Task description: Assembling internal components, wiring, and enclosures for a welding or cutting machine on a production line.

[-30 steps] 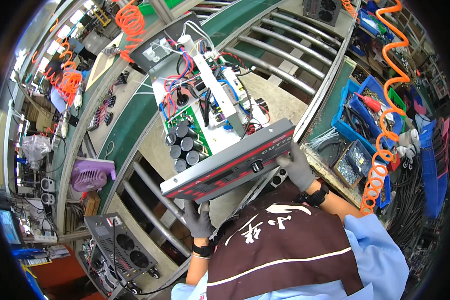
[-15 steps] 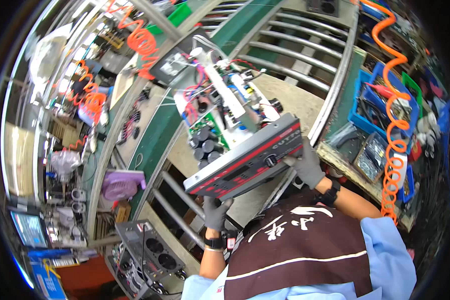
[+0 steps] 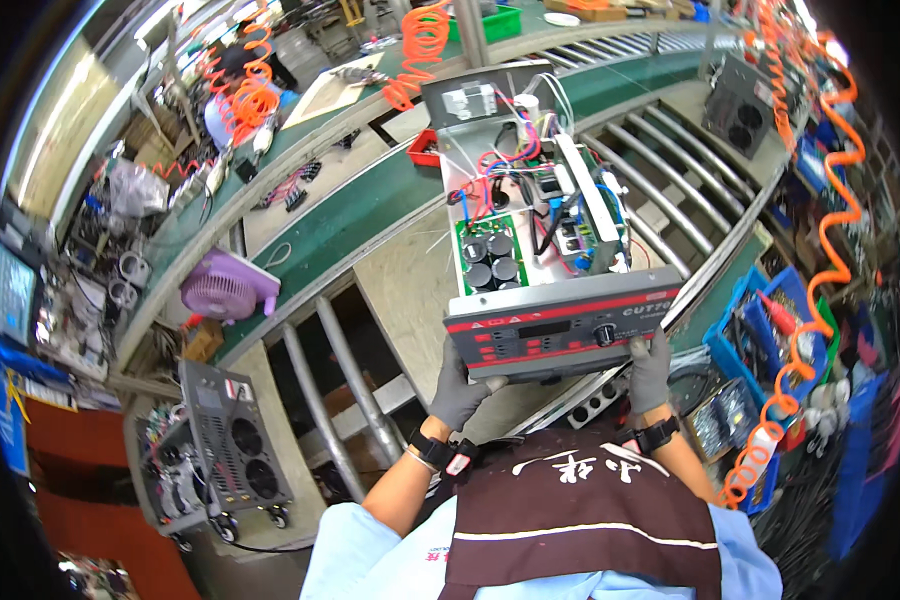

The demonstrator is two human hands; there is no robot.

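Note:
An open electrical machine (image 3: 565,335) with a dark grey front panel, red stripes and a black knob (image 3: 604,334) is in front of me. Its cover is off. A green circuit board with several round black capacitors (image 3: 490,262), coloured wires and a long white strip (image 3: 587,187) show inside. Grey-gloved, my left hand (image 3: 458,388) is closed on the panel's lower left edge. My right hand (image 3: 651,372), gloved too, grips the lower right edge. Fingers beneath the panel are partly hidden. Whether the machine rests on the pale board (image 3: 407,312) or is lifted, I cannot tell.
Metal rollers (image 3: 355,380) run on both sides. Finished-looking grey machines with fans stand at lower left (image 3: 235,440) and far right (image 3: 738,105). A purple fan (image 3: 225,288) is at left. Blue parts bins (image 3: 745,345) and an orange coiled hose (image 3: 850,200) are at right.
The machine has turned to face me more squarely, its front panel now nearly level across. Both hands have stayed on it. My view has swung leftward.

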